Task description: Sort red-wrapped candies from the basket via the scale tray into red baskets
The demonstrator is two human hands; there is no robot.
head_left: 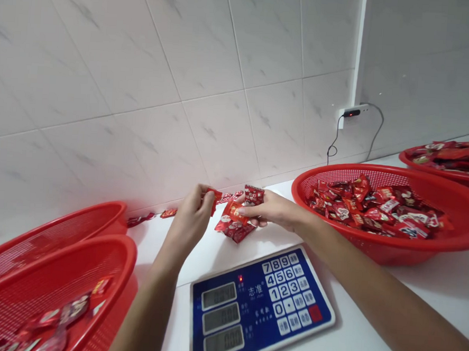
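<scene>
My left hand (pixel 199 208) is closed on a small red candy packet (pixel 216 200), held above the white pan of a weighing scale (pixel 251 288). Just to its right, my right hand (pixel 270 210) pinches several red wrapped candies (pixel 236 223) between thumb and fingers, one of them orange-red. A dark red packet (pixel 253 194) sticks up at the fingers of this hand. The scale's blue panel, with its keypad and three displays, lies below both hands; the digits are too blurred to read surely.
On the right stands a red basket (pixel 429 177) of wrapped candies, with another filled basket (pixel 410 157) behind. Two red baskets stand left; the nearer basket (pixel 128 259) holds some packets. Loose packets (pixel 141 220) lie along the tiled wall (pixel 206 110), where a cable (pixel 337 134) hangs.
</scene>
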